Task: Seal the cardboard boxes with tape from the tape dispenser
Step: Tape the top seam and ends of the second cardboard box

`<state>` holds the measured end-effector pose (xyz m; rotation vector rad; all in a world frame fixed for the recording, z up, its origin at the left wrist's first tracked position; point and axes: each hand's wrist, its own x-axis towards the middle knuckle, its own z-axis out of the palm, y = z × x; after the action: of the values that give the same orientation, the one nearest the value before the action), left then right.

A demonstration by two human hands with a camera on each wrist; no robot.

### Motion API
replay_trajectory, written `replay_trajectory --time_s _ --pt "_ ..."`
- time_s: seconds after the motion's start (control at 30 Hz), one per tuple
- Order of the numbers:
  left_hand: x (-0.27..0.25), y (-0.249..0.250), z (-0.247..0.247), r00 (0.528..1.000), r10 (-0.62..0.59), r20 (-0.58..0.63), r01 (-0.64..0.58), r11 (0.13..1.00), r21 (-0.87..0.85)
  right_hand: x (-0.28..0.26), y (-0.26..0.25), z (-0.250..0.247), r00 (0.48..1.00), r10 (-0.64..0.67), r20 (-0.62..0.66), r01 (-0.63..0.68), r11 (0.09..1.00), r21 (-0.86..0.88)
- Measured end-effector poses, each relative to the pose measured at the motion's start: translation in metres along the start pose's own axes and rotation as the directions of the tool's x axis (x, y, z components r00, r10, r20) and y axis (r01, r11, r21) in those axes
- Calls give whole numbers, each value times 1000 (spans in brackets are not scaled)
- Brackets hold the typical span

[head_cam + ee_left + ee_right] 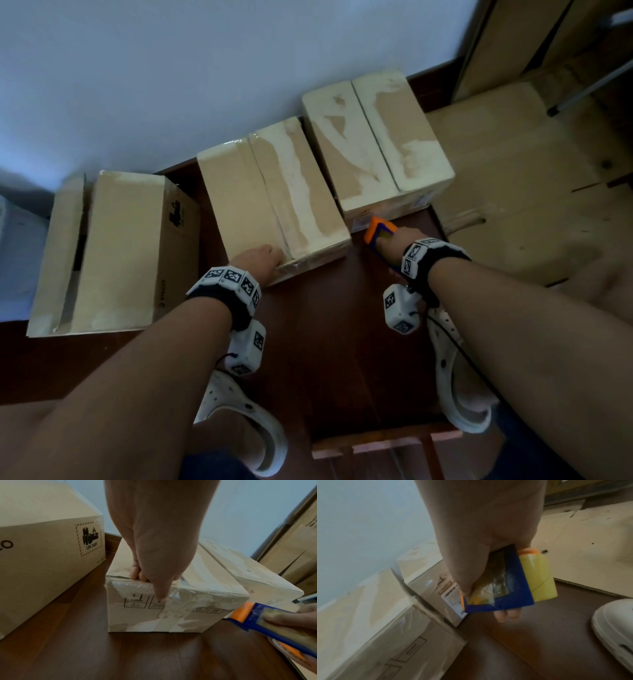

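Three cardboard boxes stand in a row on the dark wood floor. My left hand [262, 260] grips the near top edge of the middle box [260, 192]: in the left wrist view the left hand [148, 586] has its fingers curled on the top of the middle box [171, 616] and its thumb pressed down the taped front face. My right hand [390, 240] holds the blue and orange tape dispenser [376, 228] just in front of the right box [376, 137]. The right wrist view shows the right hand [485, 603] wrapped round the dispenser [513, 588], with its yellowish tape roll [539, 577].
A larger box [109, 246] with a gaping top seam stands at the left. Flattened cardboard sheets [513, 192] cover the floor to the right. The pale wall [205, 68] lies behind the boxes. My white clogs [246, 411] [455, 377] stand near a wooden frame [376, 442].
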<state>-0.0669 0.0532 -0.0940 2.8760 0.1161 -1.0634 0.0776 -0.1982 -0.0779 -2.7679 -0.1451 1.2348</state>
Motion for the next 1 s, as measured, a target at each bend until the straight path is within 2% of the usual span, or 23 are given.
replay_trajectory --time_s 0.07,0.2,0.33,0.4,0.47,0.57,0.7,0.83,1.0 --pt "-2 1 0 999 -15 -45 14 1000 -23 -5 10 1 998 -11 -55 12 1000 18" --pt "-10 4 2 994 -56 -94 47 994 -98 -13 26 1 970 -103 -220 123 990 76" --pt "-22 -1 0 985 -102 -137 68 969 -238 -30 16 -7 884 -221 -411 256 966 32" --pt "-29 -6 -3 980 -108 -165 56 955 -292 -38 1 -14 846 -298 -442 336 942 8" --pt "-33 -11 -7 971 -133 -198 59 938 -340 -43 -19 -18 821 -370 -436 400 916 -23" --pt "-38 -20 -8 945 -207 -255 83 902 -424 -45 -55 -18 819 -443 -364 446 891 -81" --pt "-40 -34 1 923 -259 -285 90 865 -493 -38 -106 -13 726 -613 -313 550 790 -270" --pt "-33 -42 8 922 -251 -295 67 854 -515 -22 -147 -9 687 -668 -287 523 728 -443" --pt "-24 -47 6 936 -207 -285 38 863 -504 -6 -166 -7 701 -685 -198 534 689 -491"
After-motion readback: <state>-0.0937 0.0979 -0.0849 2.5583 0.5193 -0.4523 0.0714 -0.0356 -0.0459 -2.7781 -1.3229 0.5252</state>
